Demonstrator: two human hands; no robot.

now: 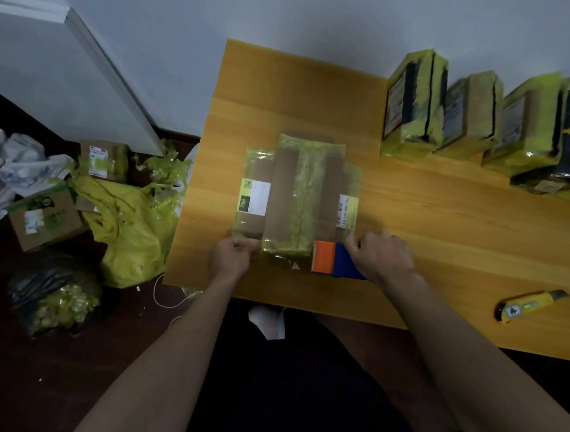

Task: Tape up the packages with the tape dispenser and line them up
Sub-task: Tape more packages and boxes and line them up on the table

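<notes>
The package (297,196) lies lengthwise just beyond both hands; the left hand (231,256) pinches its near corner, the right hand (381,254) grips the tape dispenser (333,259) at its near edge.

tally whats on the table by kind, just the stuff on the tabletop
Packages lying flat being taped: 1
Packages standing in the row: at least 4 in view; the row runs off the right edge
Tape dispensers: 1
Utility knives: 1
Total: at least 7

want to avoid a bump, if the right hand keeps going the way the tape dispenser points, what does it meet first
The right hand holds the tape dispenser with its orange end facing left along the near edge of the package. Going straight on, it would probably meet the left hand first; depth is hard to judge.
</notes>
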